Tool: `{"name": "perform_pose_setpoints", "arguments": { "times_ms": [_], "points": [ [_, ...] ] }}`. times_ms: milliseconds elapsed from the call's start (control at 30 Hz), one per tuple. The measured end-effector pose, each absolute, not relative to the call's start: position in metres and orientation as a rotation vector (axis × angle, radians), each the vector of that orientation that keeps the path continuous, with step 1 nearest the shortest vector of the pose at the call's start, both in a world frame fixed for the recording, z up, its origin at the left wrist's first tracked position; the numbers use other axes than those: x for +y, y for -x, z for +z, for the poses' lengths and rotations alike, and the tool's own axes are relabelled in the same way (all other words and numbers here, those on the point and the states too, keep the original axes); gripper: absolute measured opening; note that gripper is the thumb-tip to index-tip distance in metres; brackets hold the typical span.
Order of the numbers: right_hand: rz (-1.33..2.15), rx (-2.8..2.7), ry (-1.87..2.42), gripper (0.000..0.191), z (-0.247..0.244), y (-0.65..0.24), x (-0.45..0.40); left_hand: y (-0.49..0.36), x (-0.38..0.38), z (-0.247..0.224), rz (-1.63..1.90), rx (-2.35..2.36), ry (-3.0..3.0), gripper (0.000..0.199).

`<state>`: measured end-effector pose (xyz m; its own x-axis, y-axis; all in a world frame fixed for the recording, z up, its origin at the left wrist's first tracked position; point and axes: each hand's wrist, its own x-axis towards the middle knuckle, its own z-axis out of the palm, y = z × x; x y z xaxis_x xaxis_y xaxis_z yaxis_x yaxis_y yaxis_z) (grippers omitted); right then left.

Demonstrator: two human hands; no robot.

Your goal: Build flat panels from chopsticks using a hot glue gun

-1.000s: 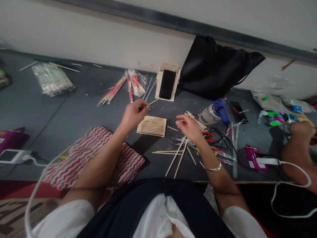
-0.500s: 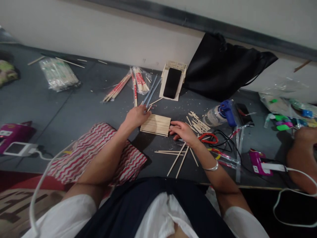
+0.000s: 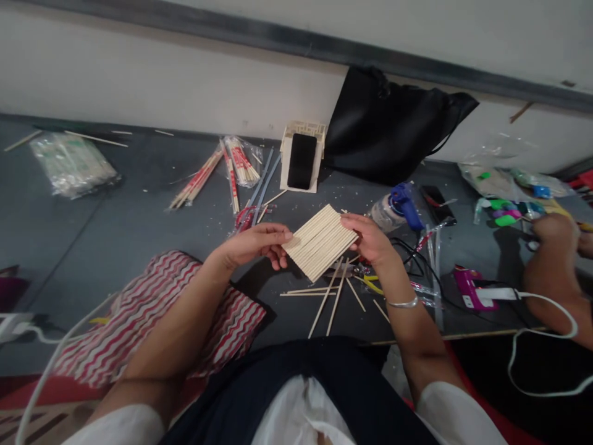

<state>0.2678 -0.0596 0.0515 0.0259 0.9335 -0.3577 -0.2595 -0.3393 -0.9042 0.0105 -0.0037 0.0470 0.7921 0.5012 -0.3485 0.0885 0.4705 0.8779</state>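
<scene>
A flat panel of thin wooden sticks laid side by side (image 3: 319,242) is tilted above the table between my hands. My right hand (image 3: 369,238) grips its right corner, fingers on the upper edge. At the left corner, my left hand (image 3: 259,244) pinches the panel with the thumb on top and the other fingers curled below. Below the panel several loose wooden sticks (image 3: 319,290) lie on the table. Pliers with a yellow handle (image 3: 372,284) lie partly hidden by my right hand and the sticks.
Behind are wrapped chopsticks (image 3: 197,179), blue strips (image 3: 264,185), a phone on a stick-built stand (image 3: 302,162) and a black bag (image 3: 393,130). A blue-capped bottle (image 3: 393,207) stands right. Striped cloth (image 3: 162,315) lies left. Another person's arm (image 3: 551,272) rests far right.
The panel has been lifted off the table and turned so that it tilts, now held at both ends. My left hand has moved down to its left corner. The camera view has shifted right.
</scene>
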Motion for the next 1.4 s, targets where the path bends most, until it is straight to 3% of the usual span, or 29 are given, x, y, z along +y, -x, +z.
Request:
{"name": "perform_pose_setpoints", "arguments": {
  "times_ms": [400,600,800,1100,1400],
  "points": [
    [1.785,-0.990,1.277,0.026,0.049,-0.248,-0.072,-0.039,-0.033,0.037,0.252,0.621,-0.763,0.037],
    [1.616,-0.899,1.237,0.041,0.053,-0.246,-0.075,-0.044,-0.034,0.030,0.460,0.678,-0.667,0.033],
    [1.482,-1.057,1.351,0.034,0.055,-0.249,-0.087,-0.047,-0.031,0.028,0.665,0.733,-0.638,0.032],
    [1.354,-1.162,1.449,0.029,0.049,-0.245,-0.094,-0.048,-0.035,0.026,0.655,0.741,-0.592,0.040],
    [1.516,-1.045,1.393,0.035,0.047,-0.244,-0.096,-0.049,-0.036,0.023,0.567,0.765,-0.535,0.042]
  ]
}}
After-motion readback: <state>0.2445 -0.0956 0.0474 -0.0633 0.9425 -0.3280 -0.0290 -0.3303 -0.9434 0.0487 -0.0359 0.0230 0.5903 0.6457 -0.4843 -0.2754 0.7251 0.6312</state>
